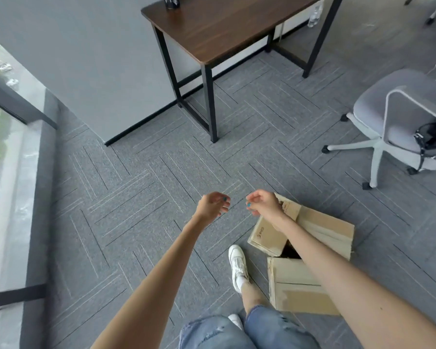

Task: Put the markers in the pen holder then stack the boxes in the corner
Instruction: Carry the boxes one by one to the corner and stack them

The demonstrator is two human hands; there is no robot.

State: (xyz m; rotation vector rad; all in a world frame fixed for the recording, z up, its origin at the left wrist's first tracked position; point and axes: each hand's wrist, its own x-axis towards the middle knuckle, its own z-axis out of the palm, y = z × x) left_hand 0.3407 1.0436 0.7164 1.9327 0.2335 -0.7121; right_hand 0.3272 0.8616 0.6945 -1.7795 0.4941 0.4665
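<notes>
A brown cardboard box lies on the grey carpet at the lower right, its flaps open and spread. My right forearm crosses over it. My right hand hovers just left of the box's far flap, fingers curled loosely and holding nothing. My left hand hangs in the air a little further left, fingers half curled and also holding nothing. The two hands are close together and do not touch. A black pen holder stands on the wooden desk at the top. No markers can be made out.
The desk on black legs stands against a grey wall. A grey office chair with a black item on its seat is at the right. A glass window wall runs down the left. My white shoe is beside the box.
</notes>
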